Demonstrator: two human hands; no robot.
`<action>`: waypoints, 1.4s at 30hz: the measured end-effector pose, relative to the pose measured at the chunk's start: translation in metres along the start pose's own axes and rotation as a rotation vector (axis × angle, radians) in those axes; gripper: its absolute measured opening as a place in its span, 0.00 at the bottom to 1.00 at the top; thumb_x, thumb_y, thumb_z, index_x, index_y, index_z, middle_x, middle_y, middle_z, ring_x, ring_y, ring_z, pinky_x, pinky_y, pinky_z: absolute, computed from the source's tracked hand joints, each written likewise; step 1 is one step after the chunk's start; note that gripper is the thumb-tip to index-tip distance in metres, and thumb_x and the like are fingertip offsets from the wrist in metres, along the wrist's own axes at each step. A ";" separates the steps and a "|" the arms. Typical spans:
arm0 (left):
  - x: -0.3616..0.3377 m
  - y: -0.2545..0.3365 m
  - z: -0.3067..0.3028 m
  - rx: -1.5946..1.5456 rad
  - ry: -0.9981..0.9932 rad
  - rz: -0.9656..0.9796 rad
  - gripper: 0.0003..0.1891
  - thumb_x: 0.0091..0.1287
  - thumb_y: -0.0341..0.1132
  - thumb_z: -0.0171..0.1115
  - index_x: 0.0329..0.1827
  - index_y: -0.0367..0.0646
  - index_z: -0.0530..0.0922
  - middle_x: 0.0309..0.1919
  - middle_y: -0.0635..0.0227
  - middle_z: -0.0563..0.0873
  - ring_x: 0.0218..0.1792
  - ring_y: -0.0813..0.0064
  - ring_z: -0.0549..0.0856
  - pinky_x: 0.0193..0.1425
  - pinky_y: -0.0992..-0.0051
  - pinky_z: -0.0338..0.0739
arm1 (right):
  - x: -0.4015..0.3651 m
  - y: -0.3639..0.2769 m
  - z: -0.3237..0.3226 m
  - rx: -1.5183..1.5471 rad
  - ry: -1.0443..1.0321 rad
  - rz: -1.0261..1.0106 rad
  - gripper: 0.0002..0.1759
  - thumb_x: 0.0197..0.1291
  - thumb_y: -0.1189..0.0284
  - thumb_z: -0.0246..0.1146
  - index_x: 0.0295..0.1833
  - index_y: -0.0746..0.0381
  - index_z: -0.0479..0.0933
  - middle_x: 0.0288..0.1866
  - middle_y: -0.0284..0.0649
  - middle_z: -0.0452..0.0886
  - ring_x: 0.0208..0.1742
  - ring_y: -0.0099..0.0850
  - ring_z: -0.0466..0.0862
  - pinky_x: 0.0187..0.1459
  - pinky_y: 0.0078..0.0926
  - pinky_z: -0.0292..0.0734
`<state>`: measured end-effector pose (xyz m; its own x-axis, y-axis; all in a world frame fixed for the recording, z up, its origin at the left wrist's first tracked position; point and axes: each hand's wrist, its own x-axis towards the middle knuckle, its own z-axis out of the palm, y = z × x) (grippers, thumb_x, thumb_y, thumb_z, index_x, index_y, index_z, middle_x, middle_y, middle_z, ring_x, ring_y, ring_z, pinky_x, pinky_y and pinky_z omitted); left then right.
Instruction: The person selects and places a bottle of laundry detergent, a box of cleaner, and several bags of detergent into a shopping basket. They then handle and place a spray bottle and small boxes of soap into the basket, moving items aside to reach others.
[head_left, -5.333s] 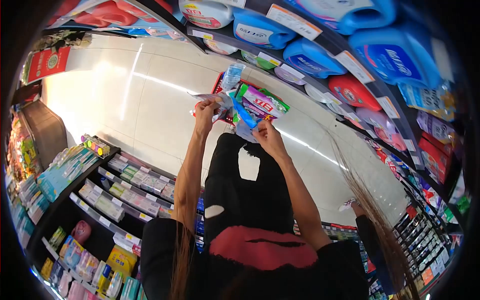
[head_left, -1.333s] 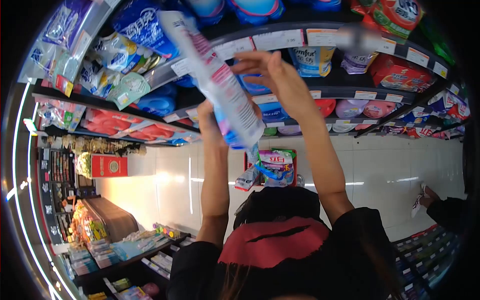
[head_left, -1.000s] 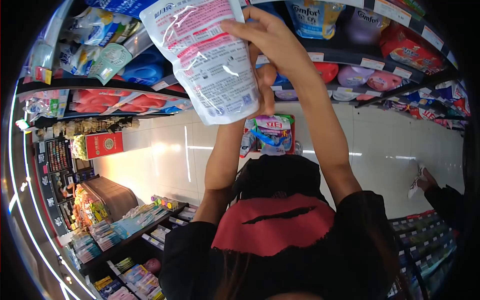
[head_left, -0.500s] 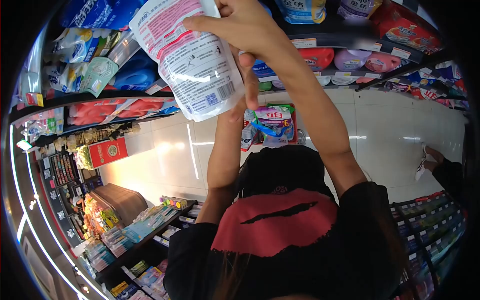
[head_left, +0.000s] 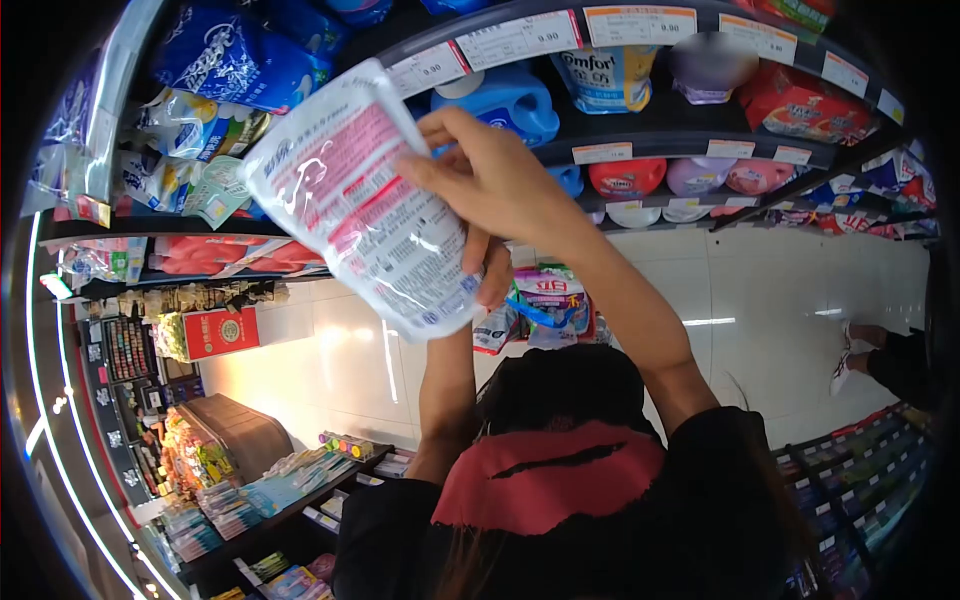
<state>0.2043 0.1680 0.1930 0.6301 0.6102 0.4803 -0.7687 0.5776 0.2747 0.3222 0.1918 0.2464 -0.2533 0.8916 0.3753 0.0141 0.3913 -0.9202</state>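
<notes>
A white plastic pouch (head_left: 370, 200) with pink and grey printed text is held up at a tilt in front of the shelves. My right hand (head_left: 490, 180) grips its upper right edge, with the thumb over the printed face. My left hand (head_left: 493, 278) supports the pouch from below and behind. Only some of its fingers show at the lower right edge; the rest is hidden by the pouch. Past my hands, low down, sits a bundle of packs, including a purple and white detergent bag (head_left: 553, 293) with a blue strip across it.
Curved shelves with price tags (head_left: 625, 27) hold blue bottles (head_left: 505, 105), a yellow-blue pouch (head_left: 605, 78) and red packs (head_left: 808, 110). Another person's legs (head_left: 870, 355) stand at the right. A red box (head_left: 222, 332) and a low product rack (head_left: 290, 480) are at the left.
The pouch and both hands sit lower in view, and the pouch leans more to the left. My view has shifted, showing more of the upper shelf. Both hands keep hold of the pouch.
</notes>
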 end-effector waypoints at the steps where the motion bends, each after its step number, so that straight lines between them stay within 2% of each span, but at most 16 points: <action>1: -0.005 0.001 0.004 0.077 0.062 0.083 0.29 0.66 0.54 0.48 0.59 0.38 0.66 0.40 0.49 0.80 0.32 0.50 0.82 0.31 0.62 0.79 | -0.009 -0.003 0.000 -0.066 0.021 -0.022 0.27 0.58 0.60 0.64 0.53 0.71 0.69 0.40 0.50 0.81 0.39 0.33 0.83 0.41 0.28 0.77; 5: -0.035 0.001 0.018 0.471 0.467 0.473 0.34 0.64 0.59 0.48 0.61 0.38 0.64 0.42 0.51 0.79 0.38 0.56 0.81 0.39 0.62 0.79 | -0.038 -0.012 0.001 -0.030 -0.060 -0.082 0.27 0.58 0.61 0.64 0.55 0.67 0.67 0.47 0.51 0.74 0.48 0.40 0.78 0.47 0.35 0.73; 9: -0.057 -0.004 0.034 0.740 0.832 0.736 0.39 0.62 0.65 0.48 0.64 0.39 0.62 0.44 0.53 0.77 0.44 0.61 0.80 0.47 0.61 0.78 | -0.058 -0.032 0.007 -0.058 -0.208 -0.157 0.36 0.48 0.54 0.69 0.56 0.66 0.67 0.50 0.47 0.72 0.52 0.44 0.72 0.53 0.36 0.66; 10: -0.057 -0.006 0.040 0.829 1.034 0.796 0.40 0.61 0.67 0.47 0.64 0.41 0.62 0.44 0.55 0.78 0.45 0.64 0.80 0.49 0.63 0.77 | -0.062 -0.035 0.012 -0.107 -0.196 -0.179 0.37 0.47 0.53 0.69 0.56 0.66 0.67 0.51 0.47 0.71 0.52 0.44 0.71 0.54 0.37 0.66; 14: -0.084 0.000 0.036 0.805 1.208 0.751 0.42 0.58 0.69 0.50 0.64 0.43 0.62 0.51 0.57 0.76 0.53 0.64 0.76 0.58 0.64 0.73 | -0.067 -0.036 0.028 -0.265 -0.175 -0.214 0.37 0.47 0.54 0.68 0.57 0.67 0.66 0.54 0.47 0.70 0.52 0.45 0.69 0.54 0.38 0.66; 15: -0.089 0.003 0.035 0.820 1.184 0.688 0.38 0.66 0.67 0.34 0.67 0.46 0.59 0.59 0.61 0.72 0.59 0.65 0.72 0.63 0.64 0.69 | -0.067 -0.033 0.032 -0.293 -0.162 -0.214 0.36 0.48 0.55 0.68 0.57 0.67 0.66 0.53 0.46 0.70 0.51 0.44 0.69 0.53 0.38 0.66; 18: -0.084 0.000 0.036 1.013 1.154 0.720 0.47 0.56 0.72 0.46 0.68 0.42 0.56 0.59 0.60 0.71 0.59 0.64 0.72 0.62 0.65 0.69 | -0.066 -0.026 0.038 -0.363 -0.145 -0.211 0.29 0.52 0.61 0.66 0.55 0.67 0.68 0.50 0.45 0.72 0.47 0.44 0.71 0.50 0.37 0.68; 22: -0.095 0.005 0.037 1.043 0.994 0.580 0.45 0.59 0.71 0.42 0.71 0.46 0.52 0.65 0.59 0.65 0.64 0.61 0.67 0.67 0.62 0.63 | -0.061 -0.022 0.042 -0.418 -0.065 -0.278 0.20 0.53 0.67 0.65 0.50 0.64 0.72 0.42 0.42 0.74 0.43 0.39 0.72 0.47 0.33 0.70; 25: -0.099 0.008 0.034 1.077 1.009 0.616 0.48 0.57 0.70 0.50 0.71 0.44 0.52 0.64 0.58 0.64 0.63 0.62 0.67 0.66 0.62 0.63 | -0.058 -0.021 0.044 -0.446 -0.008 -0.302 0.17 0.53 0.69 0.64 0.48 0.64 0.74 0.39 0.41 0.75 0.41 0.38 0.73 0.43 0.32 0.71; 29: -0.065 0.026 0.042 1.341 0.817 0.700 0.47 0.61 0.57 0.60 0.72 0.40 0.44 0.64 0.56 0.63 0.62 0.64 0.68 0.65 0.66 0.63 | -0.037 -0.033 0.034 -0.345 0.053 -0.250 0.10 0.56 0.76 0.60 0.44 0.65 0.78 0.34 0.44 0.76 0.30 0.43 0.77 0.32 0.36 0.71; 32: -0.041 0.062 0.037 1.779 1.022 0.666 0.45 0.63 0.47 0.61 0.70 0.34 0.41 0.65 0.52 0.59 0.64 0.65 0.63 0.67 0.68 0.56 | 0.001 -0.040 0.023 -0.324 0.179 -0.380 0.08 0.56 0.79 0.58 0.42 0.67 0.77 0.33 0.47 0.76 0.30 0.45 0.78 0.31 0.36 0.72; 34: 0.008 0.081 0.047 1.819 0.756 0.868 0.45 0.61 0.45 0.64 0.69 0.32 0.43 0.64 0.51 0.58 0.63 0.64 0.63 0.67 0.68 0.56 | 0.034 -0.039 0.020 -0.313 0.338 -0.528 0.05 0.56 0.81 0.56 0.37 0.69 0.76 0.30 0.48 0.77 0.29 0.44 0.79 0.30 0.33 0.72; 36: 0.040 0.105 0.049 1.882 0.592 0.901 0.42 0.60 0.40 0.66 0.67 0.32 0.47 0.62 0.51 0.62 0.61 0.65 0.65 0.66 0.68 0.57 | 0.063 -0.040 0.018 -0.275 0.448 -0.551 0.04 0.57 0.80 0.55 0.35 0.70 0.75 0.27 0.49 0.79 0.28 0.43 0.81 0.29 0.32 0.73; 38: 0.082 0.115 0.068 1.879 0.493 0.848 0.39 0.60 0.35 0.66 0.65 0.33 0.48 0.58 0.52 0.66 0.58 0.66 0.67 0.65 0.69 0.58 | 0.099 -0.036 0.009 -0.292 0.558 -0.561 0.05 0.56 0.78 0.56 0.36 0.67 0.76 0.27 0.51 0.77 0.31 0.51 0.77 0.32 0.40 0.70; 39: 0.090 0.125 0.060 1.958 0.429 0.908 0.35 0.60 0.35 0.65 0.62 0.31 0.53 0.54 0.52 0.71 0.55 0.66 0.71 0.62 0.71 0.62 | 0.114 -0.028 0.008 -0.325 0.610 -0.588 0.07 0.59 0.76 0.55 0.33 0.70 0.75 0.24 0.50 0.80 0.28 0.42 0.83 0.30 0.30 0.75; 42: 0.107 0.133 0.047 1.972 0.462 0.925 0.33 0.61 0.37 0.66 0.59 0.29 0.56 0.51 0.49 0.75 0.52 0.66 0.74 0.58 0.72 0.66 | 0.137 -0.013 0.002 -0.384 0.622 -0.564 0.08 0.60 0.75 0.55 0.34 0.70 0.75 0.24 0.51 0.79 0.27 0.44 0.82 0.29 0.31 0.74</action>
<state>0.1641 0.2851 0.3199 -0.1163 0.5272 0.8417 0.3017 -0.7887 0.5357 0.2853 0.3083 0.3100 0.2438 0.4644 0.8514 0.3947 0.7544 -0.5245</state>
